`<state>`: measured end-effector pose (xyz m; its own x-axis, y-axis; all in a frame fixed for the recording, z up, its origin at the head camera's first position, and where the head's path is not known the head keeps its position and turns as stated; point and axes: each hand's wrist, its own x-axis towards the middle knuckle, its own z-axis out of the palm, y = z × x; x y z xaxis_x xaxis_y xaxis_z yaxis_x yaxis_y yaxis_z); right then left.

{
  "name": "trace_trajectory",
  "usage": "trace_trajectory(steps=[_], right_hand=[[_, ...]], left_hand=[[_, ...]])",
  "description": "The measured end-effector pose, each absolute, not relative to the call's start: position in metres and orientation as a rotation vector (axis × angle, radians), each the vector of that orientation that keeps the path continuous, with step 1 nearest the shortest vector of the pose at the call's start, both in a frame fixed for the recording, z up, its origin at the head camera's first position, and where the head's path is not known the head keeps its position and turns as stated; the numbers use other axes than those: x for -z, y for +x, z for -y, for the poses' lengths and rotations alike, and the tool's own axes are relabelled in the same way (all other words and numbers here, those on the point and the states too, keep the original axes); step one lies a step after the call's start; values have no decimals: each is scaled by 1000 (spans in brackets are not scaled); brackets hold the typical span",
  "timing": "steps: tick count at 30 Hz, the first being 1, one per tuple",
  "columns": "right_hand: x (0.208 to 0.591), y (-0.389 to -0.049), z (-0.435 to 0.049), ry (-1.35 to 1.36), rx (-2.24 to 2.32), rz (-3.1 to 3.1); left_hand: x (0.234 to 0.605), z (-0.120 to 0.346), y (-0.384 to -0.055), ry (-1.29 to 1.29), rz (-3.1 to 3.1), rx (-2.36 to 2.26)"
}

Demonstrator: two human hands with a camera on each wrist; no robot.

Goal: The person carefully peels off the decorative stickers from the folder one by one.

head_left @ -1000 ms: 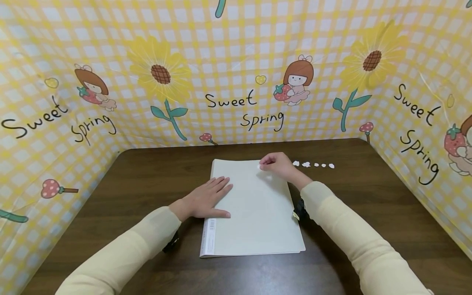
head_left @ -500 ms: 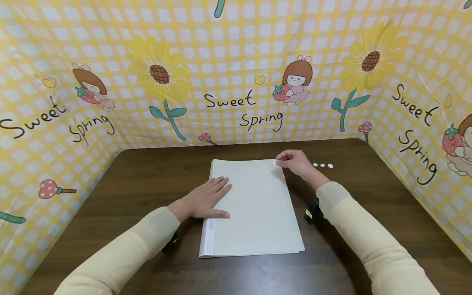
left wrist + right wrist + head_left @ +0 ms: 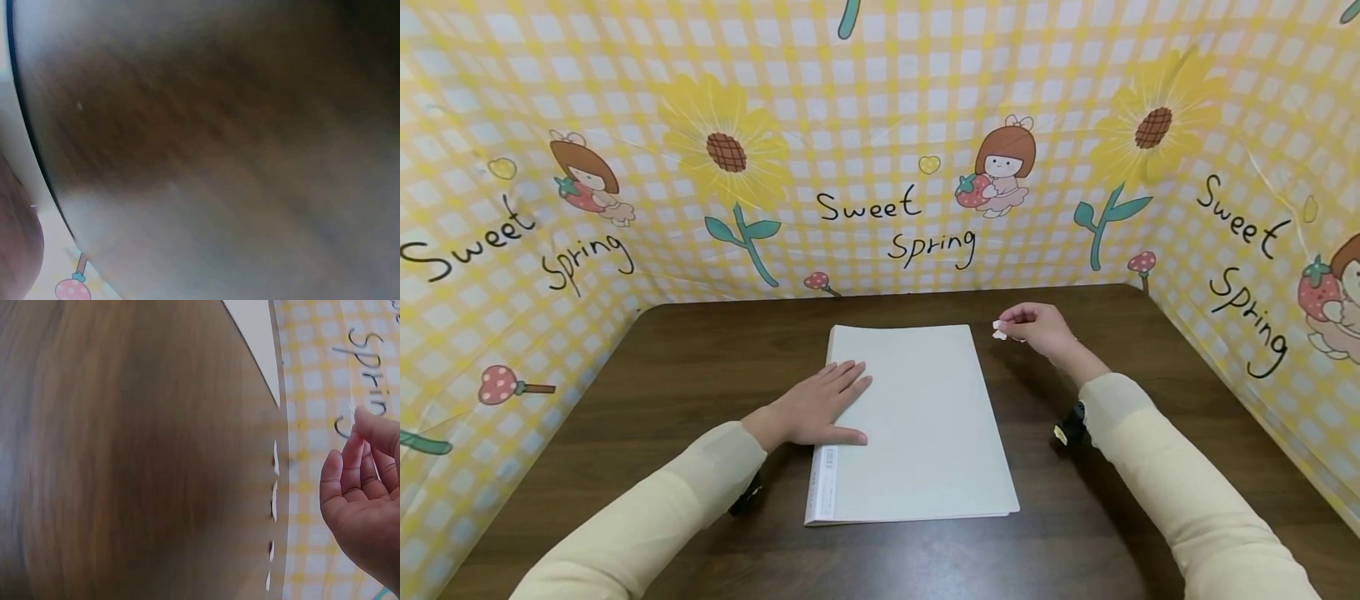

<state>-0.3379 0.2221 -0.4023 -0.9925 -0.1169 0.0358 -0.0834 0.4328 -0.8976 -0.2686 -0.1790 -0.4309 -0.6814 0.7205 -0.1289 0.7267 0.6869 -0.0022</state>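
In the head view a white booklet with a barcode strip down its left edge lies on the table. My left hand rests on the booklet's left side with fingers spread. Right of its far corner, my right hand pinches a small white scrap of paper between thumb and fingertips. Just beneath the fingertips another white scrap lies on the table. In the right wrist view several torn scraps line up along the table's far part, and the right hand hovers beside them with fingers bent.
The brown wooden table ends at a yellow checked cloth that hangs behind it and at both sides. A dark device sits at my right wrist. The left wrist view is mostly a blurred brown surface.
My right hand has moved right, from above the booklet's far right corner to over the row of scraps, still pinching a white scrap. The left hand has stayed in place on the booklet.
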Motion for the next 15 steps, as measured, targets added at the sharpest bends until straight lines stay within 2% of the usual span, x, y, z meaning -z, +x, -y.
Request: trace_trajectory(steps=[15], right_hand=[[401, -329, -279, -101, 1550, -2765]], left_hand=[[429, 179, -267, 1203, -2776, 66]])
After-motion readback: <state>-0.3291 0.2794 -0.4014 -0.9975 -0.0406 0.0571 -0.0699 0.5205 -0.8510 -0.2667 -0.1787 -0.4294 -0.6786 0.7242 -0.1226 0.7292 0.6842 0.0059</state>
